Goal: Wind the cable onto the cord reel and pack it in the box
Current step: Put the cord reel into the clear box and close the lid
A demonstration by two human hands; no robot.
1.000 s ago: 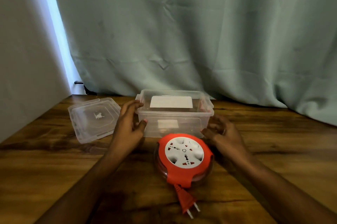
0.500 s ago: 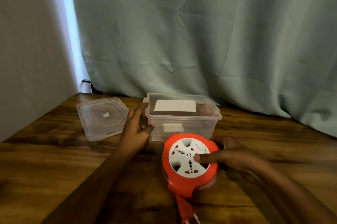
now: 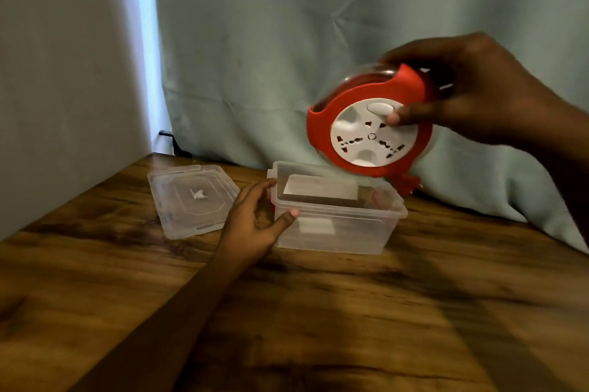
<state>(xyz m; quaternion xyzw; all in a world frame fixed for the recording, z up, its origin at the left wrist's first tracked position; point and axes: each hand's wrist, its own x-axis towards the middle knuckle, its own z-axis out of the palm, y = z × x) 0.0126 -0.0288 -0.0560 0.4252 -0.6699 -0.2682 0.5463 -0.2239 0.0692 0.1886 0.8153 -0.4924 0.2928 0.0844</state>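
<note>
The round orange-and-white plastic cord reel (image 3: pixel 371 133) is hanging in the air right of centre, tilted, above the clear rectangular plastic box (image 3: pixel 334 222) — the packing step, judging by the wound cable. The right hand (image 3: pixel 471 89) is grasping the reel, thumb pressing its glossy socket face; the left hand (image 3: pixel 255 219) is bracing the box's left wall with relaxed fingers. Next the reel needs levelling and lowering inside — its orange plug (image 3: pixel 408 184) dangling. The clear lid (image 3: pixel 191 200) is lying further left on the wood-grain table (image 3: pixel 318 328).

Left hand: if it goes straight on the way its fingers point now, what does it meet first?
The left hand points toward the clear box; its fingertips already seem to touch the box's near left wall and rim, so it meets the box first.
</note>
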